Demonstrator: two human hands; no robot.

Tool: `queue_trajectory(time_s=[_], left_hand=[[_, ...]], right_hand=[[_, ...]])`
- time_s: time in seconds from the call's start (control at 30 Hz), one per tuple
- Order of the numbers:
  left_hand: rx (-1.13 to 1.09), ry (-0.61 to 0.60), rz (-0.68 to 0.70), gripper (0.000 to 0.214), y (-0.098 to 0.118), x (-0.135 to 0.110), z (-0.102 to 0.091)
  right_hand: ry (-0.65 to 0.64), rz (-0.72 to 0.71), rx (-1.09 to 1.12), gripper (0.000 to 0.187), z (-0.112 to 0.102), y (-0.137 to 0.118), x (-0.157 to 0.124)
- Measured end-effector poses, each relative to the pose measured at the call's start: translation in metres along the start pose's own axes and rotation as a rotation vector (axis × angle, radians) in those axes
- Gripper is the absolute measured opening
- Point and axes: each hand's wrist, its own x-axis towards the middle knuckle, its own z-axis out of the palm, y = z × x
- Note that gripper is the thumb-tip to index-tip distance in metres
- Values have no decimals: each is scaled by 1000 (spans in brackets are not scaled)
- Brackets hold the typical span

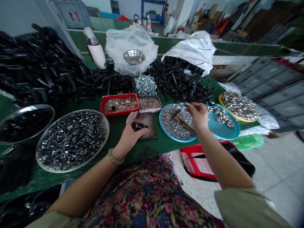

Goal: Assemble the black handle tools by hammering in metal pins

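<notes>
My left hand (131, 134) is closed round a small black plastic part (140, 126), held above a flat metal plate (150, 126) on the green table. My right hand (199, 116) hovers over the right side of a blue tray (163, 131) full of small silver nuts (172, 128). Its fingertips are pinched together by a small shiny piece, too unclear to name. A hammer (186, 125) with a wooden handle lies on the nuts, its handle end close to my right wrist.
Silver sleeves lie in a second blue tray (229, 131) and a yellow tray (220, 103). A red tray (102, 109) holds brassy pins; behind are screws (145, 85). Metal rings fill a round tray (108, 126) at left. Black parts (40, 66) are heaped behind, near a thermos (97, 53).
</notes>
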Motion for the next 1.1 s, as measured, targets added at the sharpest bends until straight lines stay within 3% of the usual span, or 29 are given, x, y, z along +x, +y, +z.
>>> queue_trajectory(time_s=[0.1,0.17,0.57,0.67,0.87,1.1], left_hand=[[28,20,29,76,-5,6,1],[10,35,20,77,-7,10,0],[-72,34,-32,78,-6,15,1],[-37,19,-6,77,-6,16,1],[121,-53,146,79,-3,19,1],[250,-50,281,76,3,19,-2]], right_hand=[[-21,132,264,17,33,-6,-5],[-7,223,362,15,44,-7,-2],[-247,417,464,14,60,-6,-28],[-324,397,493,18,65,-19,-48],[-729,201,293,20,82,-53,-114],[-815,121,221,20,96,-65,-132]])
